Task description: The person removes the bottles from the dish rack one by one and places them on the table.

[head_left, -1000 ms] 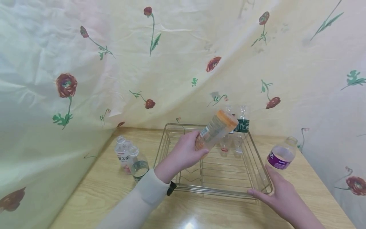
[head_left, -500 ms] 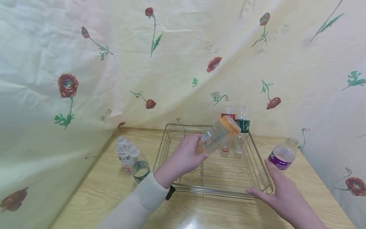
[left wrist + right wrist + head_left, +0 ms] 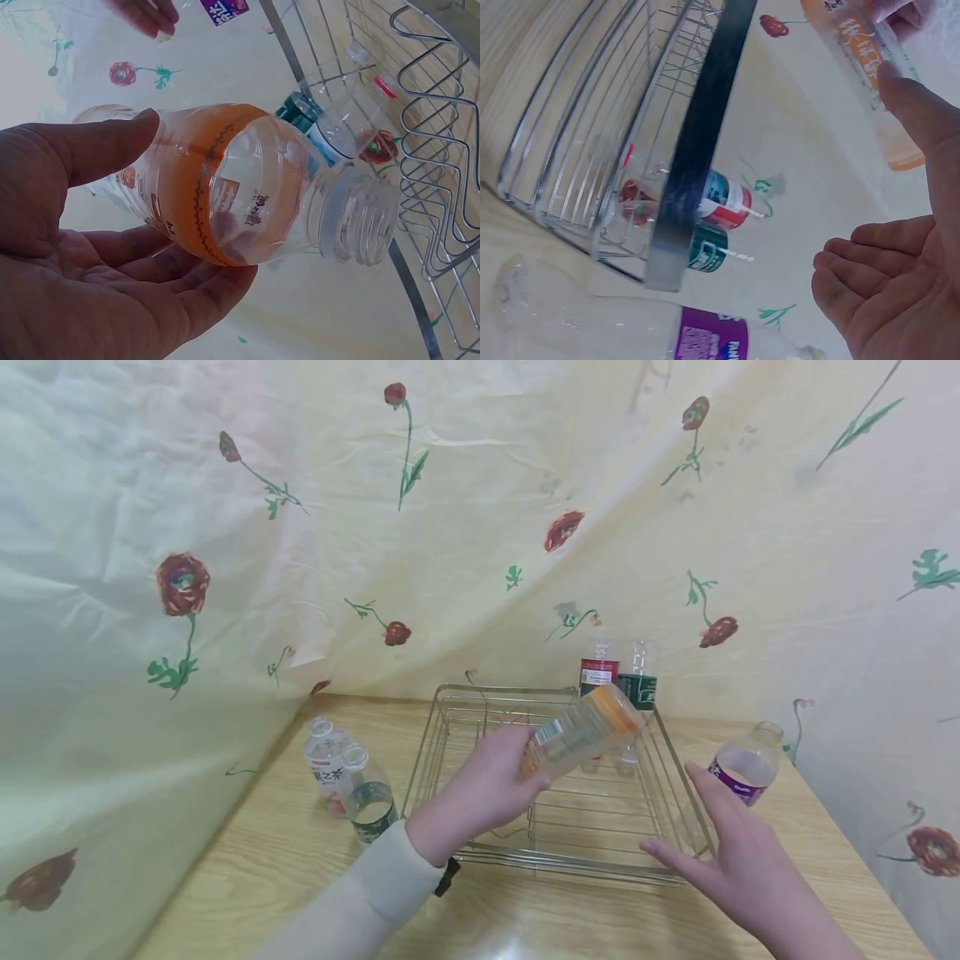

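Head view — held bottle [image 3: 583, 733], two bottles [image 3: 637, 691] in rack [image 3: 570, 863]

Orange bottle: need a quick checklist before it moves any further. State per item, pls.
1. Left hand holding orange bottle: ok.
2. Its cap off: ok, neck threads bare.
3. Neck straight down, like red bottle and green bottle in rack: not ok, tilted.
4. Right hand free: ok, open, holding nothing.
5. Room in rack: ok, bare wires in front of those two.
6. Grip firm enough: cannot tell.
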Motion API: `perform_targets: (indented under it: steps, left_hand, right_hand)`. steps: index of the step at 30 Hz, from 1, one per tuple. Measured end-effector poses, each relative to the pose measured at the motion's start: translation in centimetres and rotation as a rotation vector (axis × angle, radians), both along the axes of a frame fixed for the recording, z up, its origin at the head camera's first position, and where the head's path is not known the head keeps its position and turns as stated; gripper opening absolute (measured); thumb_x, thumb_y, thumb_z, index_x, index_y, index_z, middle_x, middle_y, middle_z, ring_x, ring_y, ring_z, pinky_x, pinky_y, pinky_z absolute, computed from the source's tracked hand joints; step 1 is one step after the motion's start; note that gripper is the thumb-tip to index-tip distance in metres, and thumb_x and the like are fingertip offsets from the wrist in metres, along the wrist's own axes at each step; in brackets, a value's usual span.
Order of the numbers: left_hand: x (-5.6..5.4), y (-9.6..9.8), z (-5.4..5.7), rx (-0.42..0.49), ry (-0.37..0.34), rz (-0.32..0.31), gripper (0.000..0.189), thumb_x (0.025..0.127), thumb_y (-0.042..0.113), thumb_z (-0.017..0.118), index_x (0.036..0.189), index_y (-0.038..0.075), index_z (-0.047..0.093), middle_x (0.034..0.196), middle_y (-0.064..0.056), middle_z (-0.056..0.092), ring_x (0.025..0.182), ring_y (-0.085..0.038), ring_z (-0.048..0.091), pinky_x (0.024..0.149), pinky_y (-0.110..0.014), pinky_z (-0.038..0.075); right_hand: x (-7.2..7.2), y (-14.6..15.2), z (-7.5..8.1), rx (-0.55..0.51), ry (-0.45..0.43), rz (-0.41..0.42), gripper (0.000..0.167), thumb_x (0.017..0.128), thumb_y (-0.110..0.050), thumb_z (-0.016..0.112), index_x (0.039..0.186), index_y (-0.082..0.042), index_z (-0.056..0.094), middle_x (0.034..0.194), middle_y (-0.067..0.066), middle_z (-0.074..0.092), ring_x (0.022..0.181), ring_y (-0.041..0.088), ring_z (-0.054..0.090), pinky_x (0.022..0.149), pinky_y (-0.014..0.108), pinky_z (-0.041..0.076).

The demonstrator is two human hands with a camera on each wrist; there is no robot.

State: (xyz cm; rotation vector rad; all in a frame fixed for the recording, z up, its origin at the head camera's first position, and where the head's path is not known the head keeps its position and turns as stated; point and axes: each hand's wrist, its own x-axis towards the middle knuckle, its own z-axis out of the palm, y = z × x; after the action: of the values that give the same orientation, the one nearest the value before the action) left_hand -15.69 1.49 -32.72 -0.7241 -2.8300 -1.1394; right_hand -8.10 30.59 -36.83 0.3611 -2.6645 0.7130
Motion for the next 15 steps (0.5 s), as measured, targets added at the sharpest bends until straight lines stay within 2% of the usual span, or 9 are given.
perform_targets:
  steps: [8,15]
  left_hand:
    - [0.2,0.3,-0.3,-0.056,0.068,-0.034,0.051,0.088,0.015,0.082,0.132,0.006,0.06,0.114,-0.001,0.062,0.101,-0.015,0.057,0.083,-0.03,0.055]
    - [0.6,0.5,-0.4,-0.105,0.096,-0.047,0.05,0.089,0.017,0.081,0.133,0.005,0.059,0.116,-0.002,0.062,0.102,-0.015,0.057,0.085,-0.03,0.055]
  right_hand:
    - [-0.3,-0.6,0.9,0.025,0.209,0.071,0.116,0.062,-0.028,0.099,0.156,-0.005,0.036,0.143,0.026,0.049,0.12,0.051,0.052,0.077,0.07,0.05]
    - [-0.7,-1.1,2.0,0.045,0.302,0.11,0.115,0.059,-0.026,0.1,0.154,-0.004,0.04,0.144,0.028,0.05,0.119,0.05,0.055,0.077,0.068,0.052]
